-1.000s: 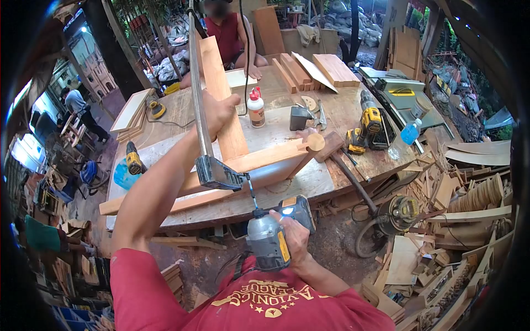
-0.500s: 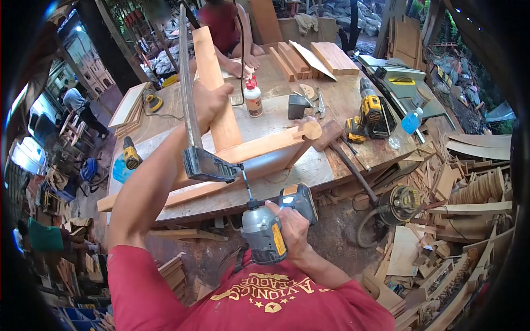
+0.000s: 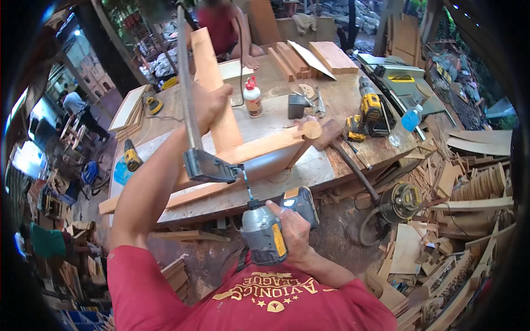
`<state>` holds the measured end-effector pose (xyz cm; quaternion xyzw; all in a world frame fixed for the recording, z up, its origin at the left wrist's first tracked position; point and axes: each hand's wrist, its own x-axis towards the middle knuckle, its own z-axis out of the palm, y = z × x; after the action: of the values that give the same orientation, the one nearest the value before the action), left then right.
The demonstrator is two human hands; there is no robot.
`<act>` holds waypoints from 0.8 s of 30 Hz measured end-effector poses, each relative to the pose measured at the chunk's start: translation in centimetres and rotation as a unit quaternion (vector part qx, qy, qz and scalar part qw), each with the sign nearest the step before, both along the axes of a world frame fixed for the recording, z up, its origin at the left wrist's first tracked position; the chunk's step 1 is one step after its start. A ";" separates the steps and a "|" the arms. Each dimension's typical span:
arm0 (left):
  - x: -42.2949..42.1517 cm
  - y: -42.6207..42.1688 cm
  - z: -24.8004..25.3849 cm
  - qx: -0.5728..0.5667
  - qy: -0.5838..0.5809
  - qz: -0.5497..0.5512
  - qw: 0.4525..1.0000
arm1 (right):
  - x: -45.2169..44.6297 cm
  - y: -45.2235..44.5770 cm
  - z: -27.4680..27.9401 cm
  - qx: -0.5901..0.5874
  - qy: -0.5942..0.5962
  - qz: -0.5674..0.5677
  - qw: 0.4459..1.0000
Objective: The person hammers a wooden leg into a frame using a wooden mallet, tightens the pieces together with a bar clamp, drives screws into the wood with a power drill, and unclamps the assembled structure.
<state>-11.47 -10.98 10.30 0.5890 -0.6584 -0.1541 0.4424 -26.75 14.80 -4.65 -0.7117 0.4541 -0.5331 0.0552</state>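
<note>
My right hand is wrapped round the handle of a cordless impact driver. Its long bit points away from me and its tip meets the wooden frame beside a clamp jaw. My left hand grips the upright wooden board of that frame, thumb over its right edge. A long bar clamp runs past my left wrist, its dark jaw at the frame's near side. The left fingers are partly hidden behind the board and bar.
On the workbench are a glue bottle, a mallet, a yellow drill, a water bottle, a sander and stacked boards. A co-worker sits across. Wood scraps lie at right.
The co-worker's one hand has drawn back from the white board across the bench; the other rests on the bench. My hands, driver and frame stay nearly in place.
</note>
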 end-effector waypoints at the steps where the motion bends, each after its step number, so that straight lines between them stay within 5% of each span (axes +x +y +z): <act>1: 0.5 -0.6 -0.2 -0.027 -0.060 0.026 0.998 | 0.0 0.0 0.2 -0.009 -0.009 0.009 1.000; 5: 0.8 -0.7 0.1 0.090 -0.018 -0.041 0.995 | -1.9 1.8 -1.1 -0.015 -0.032 0.023 0.999; 8: 0.7 -0.6 -0.6 0.036 0.033 -0.068 0.996 | -4.3 3.8 -4.7 -0.015 -0.061 0.021 0.998; 10: 0.1 0.7 -0.2 0.031 0.069 -0.084 0.994 | -5.9 6.0 -12.5 0.275 -0.395 0.061 0.874; 13: -0.1 1.9 0.0 0.057 0.092 -0.083 0.991 | -9.3 5.6 -12.2 0.187 -0.173 -0.130 0.958; 16: -0.2 2.7 -0.2 0.027 0.082 -0.082 0.993 | -12.3 3.3 -11.6 0.068 -0.040 -0.273 0.959; 24: -0.3 6.9 -1.1 -0.026 0.072 -0.073 0.994 | -17.4 -8.4 -15.8 0.134 -0.164 -0.167 0.963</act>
<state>-11.72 -4.11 9.16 0.5154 -0.6699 -0.2103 0.4913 -44.15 6.40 -20.46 -0.5144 0.6184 -0.5788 0.1339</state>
